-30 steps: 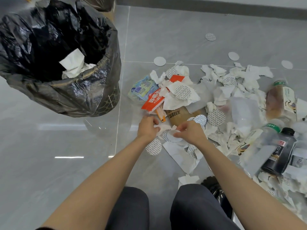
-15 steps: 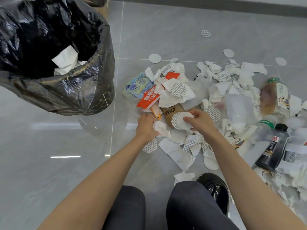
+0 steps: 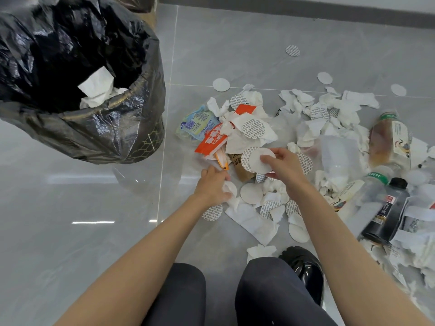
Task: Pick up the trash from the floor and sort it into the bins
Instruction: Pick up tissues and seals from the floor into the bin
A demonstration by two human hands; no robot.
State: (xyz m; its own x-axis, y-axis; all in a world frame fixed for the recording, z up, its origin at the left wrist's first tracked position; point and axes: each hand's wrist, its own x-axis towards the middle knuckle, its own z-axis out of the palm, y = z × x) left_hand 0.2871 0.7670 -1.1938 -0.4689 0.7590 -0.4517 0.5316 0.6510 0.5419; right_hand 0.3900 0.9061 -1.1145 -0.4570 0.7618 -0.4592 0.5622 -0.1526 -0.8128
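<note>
— What are the hands doing?

— The right hand (image 3: 281, 168) has its fingers pinched on a couple of round white paper discs (image 3: 255, 160), thumb on the face of the top one, lifting them above the pile. The left hand (image 3: 213, 185) is curled shut around a small crumpled tissue (image 3: 229, 188), low at the pile's near edge.

— What lies around them?

— Just past the left hand sit an orange snack wrapper (image 3: 211, 141), a blue-and-white packet (image 3: 196, 124) and a brown paper cup (image 3: 242, 169) on its side, partly hidden under the held discs. To the right, well apart from the hands, lie a black bottle (image 3: 386, 211) and a tea bottle (image 3: 389, 140).

— And the trash itself?

— A scattered heap (image 3: 329, 128) of torn white tissue and discs, some plain, some printed with grey text, spreads over the grey tiled floor (image 3: 235, 48). The black-bagged bin (image 3: 98, 128) stands to the left, apart from the heap, with white tissue (image 3: 97, 90) already inside.
</note>
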